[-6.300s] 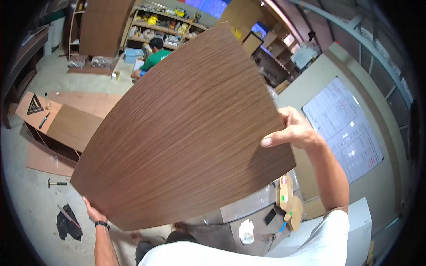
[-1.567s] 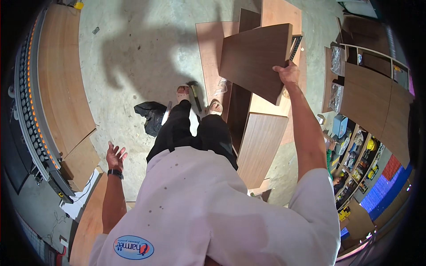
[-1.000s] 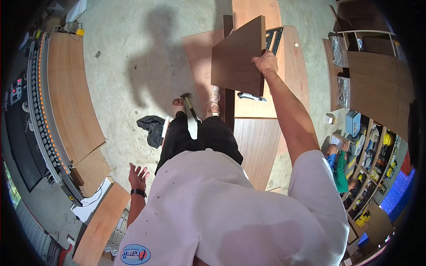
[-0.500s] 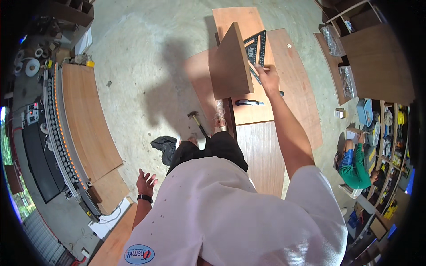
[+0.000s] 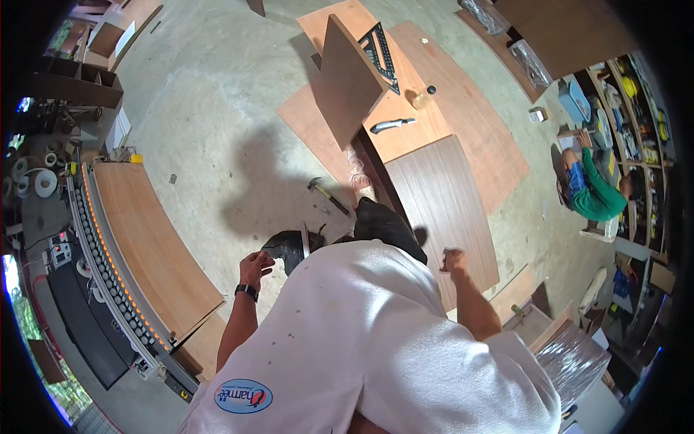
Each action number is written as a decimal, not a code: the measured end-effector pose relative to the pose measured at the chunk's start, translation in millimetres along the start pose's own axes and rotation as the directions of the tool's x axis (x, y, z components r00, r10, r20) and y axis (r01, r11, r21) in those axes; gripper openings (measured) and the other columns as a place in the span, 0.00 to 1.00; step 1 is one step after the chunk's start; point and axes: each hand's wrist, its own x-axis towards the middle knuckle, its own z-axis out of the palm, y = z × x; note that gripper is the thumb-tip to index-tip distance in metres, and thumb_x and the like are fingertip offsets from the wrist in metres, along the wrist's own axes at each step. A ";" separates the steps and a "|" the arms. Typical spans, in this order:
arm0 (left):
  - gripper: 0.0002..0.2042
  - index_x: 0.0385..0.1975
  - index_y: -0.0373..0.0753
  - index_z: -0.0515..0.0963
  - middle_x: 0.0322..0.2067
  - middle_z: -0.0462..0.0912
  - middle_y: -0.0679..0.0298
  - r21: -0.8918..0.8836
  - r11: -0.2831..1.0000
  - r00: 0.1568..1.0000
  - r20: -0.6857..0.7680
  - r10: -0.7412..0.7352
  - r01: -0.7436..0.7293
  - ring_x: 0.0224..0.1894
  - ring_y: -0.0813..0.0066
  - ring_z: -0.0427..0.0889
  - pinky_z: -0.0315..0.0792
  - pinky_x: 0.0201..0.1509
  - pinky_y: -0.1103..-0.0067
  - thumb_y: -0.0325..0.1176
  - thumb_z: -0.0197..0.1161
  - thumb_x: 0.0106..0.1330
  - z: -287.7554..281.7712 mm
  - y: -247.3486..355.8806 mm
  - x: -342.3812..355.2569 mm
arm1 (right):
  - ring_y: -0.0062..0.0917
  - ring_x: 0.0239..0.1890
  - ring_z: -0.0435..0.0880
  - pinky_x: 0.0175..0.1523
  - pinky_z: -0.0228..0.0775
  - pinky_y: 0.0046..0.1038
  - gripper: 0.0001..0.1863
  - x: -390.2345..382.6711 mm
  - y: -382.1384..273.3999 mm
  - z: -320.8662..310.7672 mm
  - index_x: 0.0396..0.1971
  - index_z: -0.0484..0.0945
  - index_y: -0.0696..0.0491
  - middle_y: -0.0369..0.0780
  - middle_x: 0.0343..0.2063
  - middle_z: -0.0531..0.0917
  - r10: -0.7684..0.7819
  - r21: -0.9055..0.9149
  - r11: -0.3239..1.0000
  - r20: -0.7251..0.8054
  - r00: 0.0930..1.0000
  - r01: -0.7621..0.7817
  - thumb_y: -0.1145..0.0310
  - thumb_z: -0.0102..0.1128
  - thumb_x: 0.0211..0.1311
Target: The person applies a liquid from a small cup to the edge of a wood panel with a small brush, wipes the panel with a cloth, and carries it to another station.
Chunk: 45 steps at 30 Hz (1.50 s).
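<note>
Open shelves (image 5: 659,165) crowded with supplies line the right side of a workshop with a pale, stained floor (image 5: 210,87), while daylight and greenery (image 5: 25,329) show at left, beyond a long machine (image 5: 83,315).

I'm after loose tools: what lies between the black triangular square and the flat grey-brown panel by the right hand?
In the head view, a utility knife lies between the square and the flat panel; a capped bottle sits off to the side.

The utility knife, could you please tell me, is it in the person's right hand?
No, the utility knife lies on the pale wooden board, apart from the right hand, which is over the brown wood-grain panel.
</note>
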 end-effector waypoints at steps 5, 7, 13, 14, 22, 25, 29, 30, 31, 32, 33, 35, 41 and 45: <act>0.15 0.45 0.33 0.81 0.27 0.86 0.61 0.107 0.994 1.000 -0.011 0.028 -0.026 0.28 0.68 0.89 0.86 0.37 0.74 0.40 0.68 0.72 -31.9 -58.2 12.9 | 0.33 0.23 0.84 0.32 0.73 0.39 0.19 -90.4 107.0 26.1 0.27 0.86 0.57 0.43 0.20 0.84 -0.126 -0.567 0.812 0.059 0.990 0.137 0.55 0.65 0.69; 0.17 0.43 0.32 0.81 0.26 0.85 0.60 0.085 0.996 0.996 0.084 -0.005 -0.002 0.26 0.67 0.88 0.86 0.35 0.73 0.43 0.68 0.72 -3.6 -92.4 17.8 | 0.38 0.24 0.85 0.31 0.73 0.38 0.18 -64.9 187.7 -22.7 0.23 0.84 0.58 0.47 0.20 0.83 -0.459 -0.561 0.698 0.126 0.879 0.445 0.59 0.65 0.67; 0.24 0.33 0.32 0.80 0.25 0.83 0.59 0.391 0.920 0.995 0.102 -0.008 -0.033 0.24 0.65 0.88 0.84 0.29 0.71 0.53 0.66 0.72 -13.8 -170.2 -11.3 | 0.26 0.26 0.81 0.31 0.78 0.32 0.17 -130.3 145.6 -8.7 0.47 0.82 0.59 0.42 0.28 0.83 -0.305 -0.166 0.935 0.074 0.949 0.313 0.77 0.44 0.66; 0.24 0.30 0.33 0.80 0.25 0.84 0.59 0.452 0.887 0.989 0.144 0.031 -0.094 0.24 0.66 0.88 0.83 0.29 0.72 0.54 0.65 0.72 -13.4 -183.5 -10.9 | 0.24 0.24 0.81 0.30 0.78 0.30 0.17 -135.5 138.1 -13.8 0.49 0.81 0.60 0.42 0.29 0.83 -0.274 -0.094 0.956 0.039 0.961 0.276 0.78 0.43 0.67; 0.19 0.44 0.35 0.85 0.36 0.89 0.58 0.472 0.859 0.919 0.394 -0.002 -0.200 0.38 0.65 0.88 0.81 0.45 0.70 0.47 0.64 0.73 26.7 -177.2 -10.7 | 0.24 0.22 0.79 0.26 0.84 0.31 0.14 -141.2 168.6 -68.9 0.50 0.78 0.63 0.41 0.28 0.80 -0.165 0.081 0.981 -0.144 0.976 0.178 0.67 0.54 0.77; 0.16 0.46 0.37 0.82 0.35 0.88 0.60 0.634 0.759 0.954 0.294 -0.057 -0.150 0.37 0.64 0.88 0.83 0.42 0.66 0.45 0.63 0.74 55.6 -143.9 -24.5 | 0.25 0.20 0.80 0.24 0.84 0.33 0.17 -140.0 208.0 -78.1 0.43 0.82 0.62 0.39 0.21 0.79 -0.145 0.009 0.989 -0.186 0.972 0.150 0.61 0.58 0.75; 0.15 0.40 0.40 0.80 0.31 0.84 0.64 0.492 0.867 0.991 0.130 0.017 -0.079 0.32 0.68 0.87 0.82 0.36 0.66 0.48 0.63 0.74 111.9 -113.8 -48.8 | 0.26 0.20 0.82 0.23 0.81 0.34 0.16 -107.7 311.4 -86.5 0.36 0.83 0.62 0.41 0.23 0.82 -0.110 -0.075 0.993 -0.213 0.971 0.096 0.62 0.61 0.73; 0.16 0.39 0.41 0.80 0.31 0.83 0.65 0.483 0.871 0.993 0.109 0.039 -0.088 0.31 0.69 0.86 0.81 0.34 0.68 0.50 0.64 0.74 124.6 -105.7 -50.7 | 0.27 0.19 0.82 0.23 0.80 0.33 0.15 -97.3 342.7 -82.4 0.34 0.83 0.61 0.42 0.23 0.83 -0.115 -0.113 0.989 -0.227 0.967 0.091 0.63 0.62 0.72; 0.16 0.39 0.41 0.80 0.31 0.83 0.65 0.504 0.858 0.993 0.105 0.049 -0.096 0.31 0.69 0.86 0.81 0.34 0.68 0.50 0.64 0.74 138.4 -99.0 -52.1 | 0.27 0.19 0.82 0.23 0.80 0.33 0.15 -90.5 362.1 -84.0 0.34 0.83 0.61 0.42 0.23 0.83 -0.102 -0.087 0.993 -0.221 0.970 0.085 0.63 0.62 0.72; 0.17 0.38 0.42 0.79 0.31 0.83 0.66 0.552 0.824 0.985 0.165 0.040 -0.126 0.31 0.69 0.86 0.81 0.32 0.71 0.51 0.65 0.74 154.8 -93.5 -51.9 | 0.26 0.19 0.83 0.22 0.79 0.32 0.13 -85.1 381.4 -86.6 0.35 0.84 0.60 0.41 0.23 0.84 0.026 0.032 0.999 -0.201 0.979 -0.020 0.64 0.62 0.70; 0.18 0.37 0.42 0.78 0.31 0.82 0.67 0.592 0.791 0.976 0.214 0.029 -0.153 0.30 0.70 0.86 0.80 0.30 0.73 0.52 0.66 0.73 168.0 -86.7 -52.9 | 0.26 0.20 0.83 0.22 0.77 0.31 0.11 -80.4 392.8 -84.3 0.35 0.84 0.59 0.40 0.23 0.84 0.145 0.141 0.982 -0.156 0.977 -0.123 0.65 0.62 0.69; 0.17 0.39 0.42 0.79 0.34 0.82 0.67 0.626 0.755 0.971 0.230 0.059 -0.194 0.32 0.71 0.86 0.78 0.28 0.77 0.51 0.68 0.72 201.0 -69.9 -52.9 | 0.24 0.21 0.83 0.22 0.74 0.27 0.09 -79.6 388.2 -90.7 0.37 0.85 0.58 0.38 0.24 0.84 0.201 0.281 0.946 -0.112 0.973 -0.163 0.67 0.62 0.67; 0.24 0.46 0.40 0.81 0.38 0.84 0.68 0.750 0.541 0.921 0.359 0.151 -0.381 0.41 0.75 0.85 0.77 0.36 0.77 0.56 0.73 0.66 333.0 -20.3 -23.4 | 0.19 0.24 0.81 0.25 0.73 0.25 0.09 -26.8 390.6 -112.6 0.41 0.84 0.55 0.36 0.26 0.84 0.167 0.396 0.917 -0.283 0.945 -0.043 0.66 0.60 0.70; 0.21 0.46 0.41 0.82 0.36 0.82 0.71 0.774 0.365 0.856 0.470 0.218 -0.518 0.33 0.83 0.73 0.68 0.31 0.80 0.51 0.74 0.66 406.6 17.9 52.4 | 0.33 0.37 0.89 0.47 0.79 0.36 0.16 15.6 370.3 -122.6 0.41 0.85 0.56 0.45 0.34 0.90 0.144 0.259 0.966 -0.490 0.860 -0.014 0.57 0.65 0.70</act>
